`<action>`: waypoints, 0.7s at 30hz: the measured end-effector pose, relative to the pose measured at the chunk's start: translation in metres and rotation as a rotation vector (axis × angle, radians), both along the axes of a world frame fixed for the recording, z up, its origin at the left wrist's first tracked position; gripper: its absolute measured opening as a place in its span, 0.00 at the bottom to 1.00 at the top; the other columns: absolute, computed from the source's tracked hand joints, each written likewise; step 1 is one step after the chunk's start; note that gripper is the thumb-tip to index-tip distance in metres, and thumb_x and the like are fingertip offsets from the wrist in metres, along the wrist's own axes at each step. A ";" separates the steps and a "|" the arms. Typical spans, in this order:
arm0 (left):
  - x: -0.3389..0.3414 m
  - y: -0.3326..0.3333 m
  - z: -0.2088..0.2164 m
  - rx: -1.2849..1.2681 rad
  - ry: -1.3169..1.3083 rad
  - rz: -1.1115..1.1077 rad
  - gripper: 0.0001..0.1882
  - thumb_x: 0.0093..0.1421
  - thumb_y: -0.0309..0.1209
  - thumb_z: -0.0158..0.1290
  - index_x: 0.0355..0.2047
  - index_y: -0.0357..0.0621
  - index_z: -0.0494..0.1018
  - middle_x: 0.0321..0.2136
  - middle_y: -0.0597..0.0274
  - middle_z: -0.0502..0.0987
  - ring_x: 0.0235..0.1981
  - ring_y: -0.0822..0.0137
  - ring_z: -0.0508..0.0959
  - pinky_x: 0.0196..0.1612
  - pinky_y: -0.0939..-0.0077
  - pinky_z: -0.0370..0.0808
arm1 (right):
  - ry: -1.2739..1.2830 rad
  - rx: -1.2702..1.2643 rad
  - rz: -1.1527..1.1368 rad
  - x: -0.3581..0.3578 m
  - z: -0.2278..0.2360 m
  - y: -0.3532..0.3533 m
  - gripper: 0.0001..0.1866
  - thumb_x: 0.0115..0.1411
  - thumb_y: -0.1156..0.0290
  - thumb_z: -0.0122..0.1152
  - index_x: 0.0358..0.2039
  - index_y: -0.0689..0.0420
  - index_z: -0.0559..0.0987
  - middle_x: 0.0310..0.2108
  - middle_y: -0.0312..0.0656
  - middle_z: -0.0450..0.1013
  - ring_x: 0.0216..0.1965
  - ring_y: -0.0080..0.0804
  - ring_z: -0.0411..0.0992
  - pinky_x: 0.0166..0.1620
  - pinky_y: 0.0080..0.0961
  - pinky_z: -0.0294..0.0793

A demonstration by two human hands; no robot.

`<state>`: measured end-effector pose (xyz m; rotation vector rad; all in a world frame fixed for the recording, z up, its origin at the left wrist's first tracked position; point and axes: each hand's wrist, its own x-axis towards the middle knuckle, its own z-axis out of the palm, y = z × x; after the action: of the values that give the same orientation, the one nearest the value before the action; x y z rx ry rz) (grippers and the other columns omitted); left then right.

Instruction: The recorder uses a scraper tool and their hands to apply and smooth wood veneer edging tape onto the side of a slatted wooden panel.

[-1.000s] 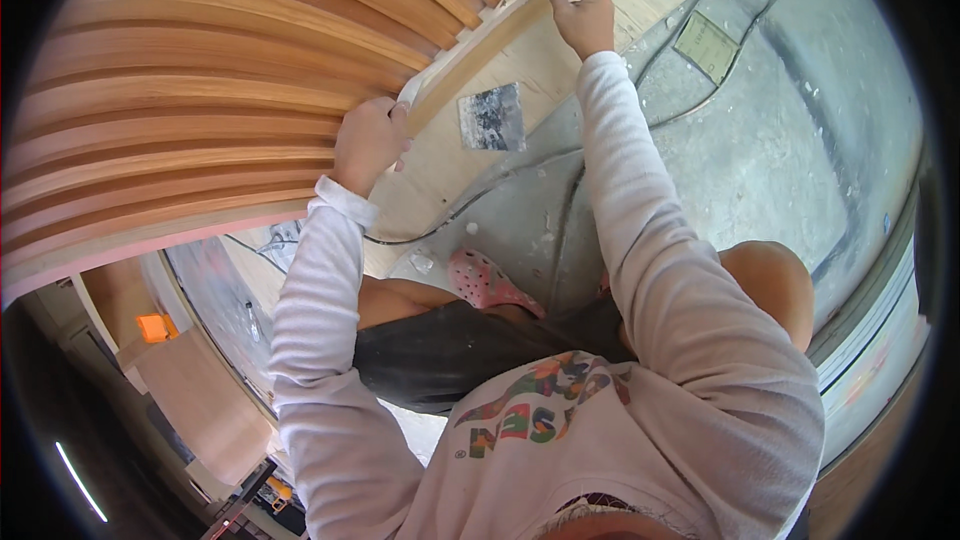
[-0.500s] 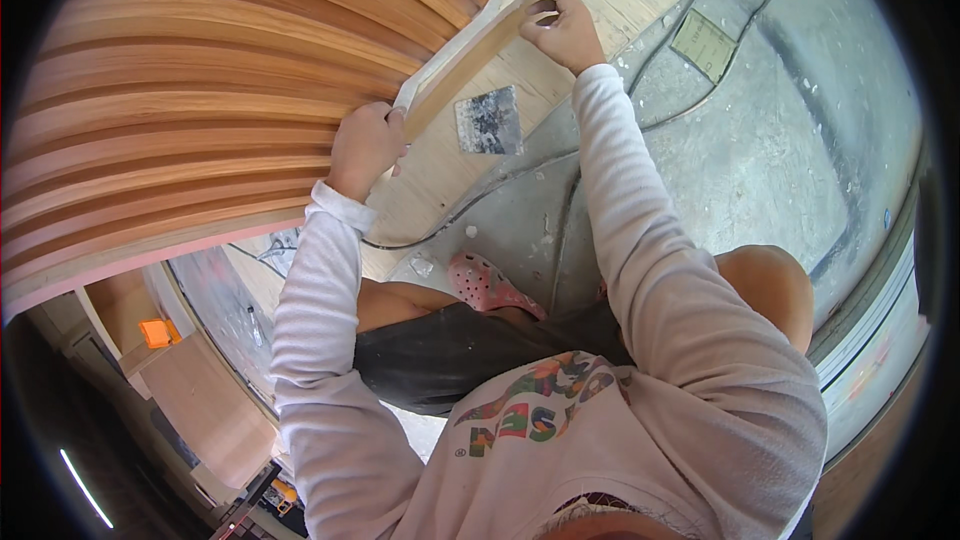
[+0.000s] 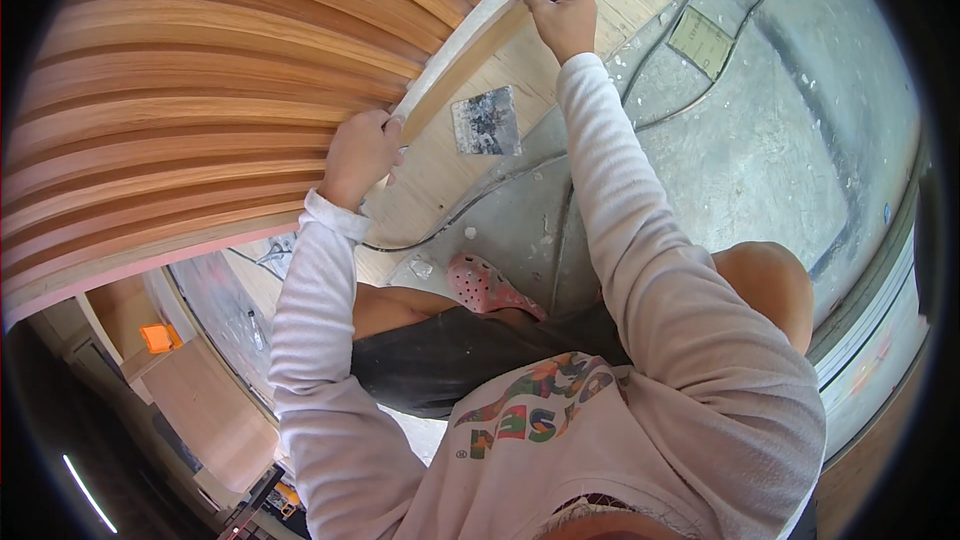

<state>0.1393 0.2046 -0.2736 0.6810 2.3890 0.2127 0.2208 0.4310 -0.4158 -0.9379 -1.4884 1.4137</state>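
Observation:
A pale, tape-like strip runs along the lower edge of a slatted wooden panel. At its far end, my right hand pinches the strip between thumb and fingers near the panel's corner. My left hand is closed over the nearer end of the strip, its fingers curled at the panel edge and partly hidden. Between my hands the strip lies nearly straight against the edge. Below it shows a tan wooden edge band.
A paint-smeared square plate lies on the pale plywood board below the panel. A black cable crosses the grey floor, near a greenish card. My pink clog is close by. An orange object sits at left.
The strip was lifted and bent near my right hand; now it lies straighter along the edge. My right hand has shifted slightly left and up, and my left hand slightly left.

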 end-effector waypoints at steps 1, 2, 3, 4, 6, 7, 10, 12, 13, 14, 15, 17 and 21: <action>0.002 0.001 0.001 -0.001 0.000 0.000 0.16 0.60 0.35 0.43 0.27 0.33 0.73 0.14 0.53 0.74 0.10 0.62 0.74 0.20 0.70 0.71 | -0.004 0.016 -0.023 -0.001 0.000 -0.001 0.08 0.48 0.70 0.64 0.30 0.58 0.81 0.24 0.42 0.77 0.26 0.28 0.74 0.34 0.23 0.72; 0.003 0.001 0.002 -0.003 -0.011 0.024 0.16 0.60 0.35 0.43 0.28 0.33 0.73 0.15 0.53 0.74 0.10 0.62 0.74 0.20 0.70 0.71 | -0.009 0.033 -0.046 -0.002 -0.001 -0.002 0.08 0.48 0.70 0.64 0.30 0.58 0.81 0.24 0.42 0.76 0.26 0.29 0.74 0.34 0.23 0.72; 0.005 0.002 0.003 -0.004 -0.019 0.047 0.16 0.60 0.35 0.43 0.28 0.33 0.73 0.15 0.52 0.75 0.10 0.62 0.74 0.19 0.70 0.71 | -0.006 0.033 -0.047 -0.002 0.000 -0.002 0.08 0.48 0.70 0.64 0.30 0.58 0.81 0.24 0.42 0.76 0.26 0.29 0.74 0.34 0.23 0.72; 0.006 0.002 0.004 -0.003 -0.016 0.046 0.16 0.60 0.35 0.43 0.28 0.33 0.73 0.15 0.52 0.75 0.10 0.62 0.74 0.19 0.70 0.71 | -0.034 0.064 -0.067 -0.002 0.001 -0.002 0.08 0.48 0.70 0.64 0.30 0.58 0.81 0.24 0.40 0.77 0.26 0.26 0.73 0.34 0.21 0.72; 0.006 0.002 0.005 -0.016 -0.017 0.059 0.16 0.60 0.35 0.44 0.28 0.32 0.73 0.15 0.53 0.75 0.10 0.62 0.74 0.19 0.70 0.71 | -0.064 0.095 -0.088 -0.003 0.001 -0.003 0.08 0.49 0.70 0.65 0.30 0.58 0.81 0.25 0.39 0.77 0.27 0.23 0.73 0.35 0.19 0.72; 0.006 0.002 0.004 -0.016 -0.018 0.058 0.16 0.60 0.35 0.44 0.28 0.32 0.73 0.15 0.53 0.75 0.10 0.62 0.74 0.19 0.70 0.71 | -0.035 0.086 -0.105 -0.004 0.000 -0.004 0.08 0.48 0.70 0.64 0.29 0.57 0.81 0.25 0.41 0.76 0.26 0.27 0.73 0.34 0.22 0.72; 0.007 0.000 0.005 -0.010 -0.021 0.037 0.16 0.60 0.35 0.44 0.27 0.32 0.72 0.15 0.52 0.75 0.10 0.62 0.74 0.19 0.71 0.71 | -0.042 0.068 -0.120 -0.006 0.001 -0.006 0.07 0.47 0.69 0.64 0.28 0.56 0.81 0.24 0.43 0.75 0.26 0.31 0.73 0.34 0.25 0.72; 0.008 0.000 0.005 -0.016 -0.020 0.010 0.16 0.60 0.35 0.44 0.27 0.32 0.72 0.15 0.52 0.74 0.10 0.63 0.74 0.19 0.71 0.71 | -0.079 0.062 -0.119 -0.006 0.000 -0.006 0.07 0.47 0.69 0.63 0.27 0.56 0.81 0.24 0.44 0.75 0.26 0.31 0.73 0.34 0.25 0.72; 0.008 0.001 0.005 -0.016 -0.020 0.009 0.16 0.60 0.35 0.44 0.27 0.32 0.72 0.15 0.52 0.74 0.10 0.63 0.74 0.19 0.71 0.71 | -0.055 0.051 -0.130 -0.007 -0.002 -0.006 0.07 0.47 0.69 0.64 0.27 0.56 0.81 0.24 0.43 0.75 0.26 0.31 0.73 0.34 0.25 0.72; 0.008 0.001 0.003 -0.020 -0.027 0.020 0.16 0.60 0.35 0.44 0.27 0.32 0.72 0.14 0.52 0.74 0.10 0.63 0.74 0.19 0.70 0.71 | -0.031 0.039 -0.141 -0.008 -0.003 -0.006 0.07 0.47 0.68 0.64 0.27 0.56 0.81 0.24 0.43 0.75 0.26 0.31 0.73 0.35 0.25 0.72; 0.008 0.001 0.003 -0.025 -0.033 0.034 0.16 0.60 0.35 0.44 0.27 0.33 0.72 0.14 0.52 0.74 0.10 0.63 0.74 0.19 0.70 0.71 | -0.030 0.038 -0.140 -0.008 -0.003 -0.007 0.07 0.47 0.68 0.64 0.27 0.56 0.81 0.24 0.43 0.75 0.26 0.31 0.73 0.35 0.25 0.72; 0.008 0.001 0.005 -0.031 -0.035 0.046 0.16 0.60 0.35 0.44 0.27 0.33 0.72 0.15 0.51 0.74 0.10 0.63 0.74 0.19 0.70 0.71 | -0.024 0.003 -0.145 -0.010 -0.003 -0.009 0.07 0.47 0.69 0.64 0.27 0.56 0.81 0.24 0.43 0.75 0.26 0.31 0.73 0.35 0.25 0.72; 0.009 0.001 0.006 -0.020 -0.045 0.040 0.16 0.60 0.35 0.44 0.28 0.33 0.72 0.15 0.51 0.75 0.10 0.63 0.74 0.18 0.71 0.71 | 0.013 -0.023 -0.151 -0.012 -0.009 -0.008 0.07 0.48 0.69 0.64 0.27 0.57 0.81 0.24 0.42 0.76 0.25 0.29 0.73 0.34 0.24 0.72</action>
<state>0.1484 0.2057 -0.2675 0.6132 2.3597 0.2183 0.2085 0.4234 -0.4249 -1.0316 -1.3641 1.3274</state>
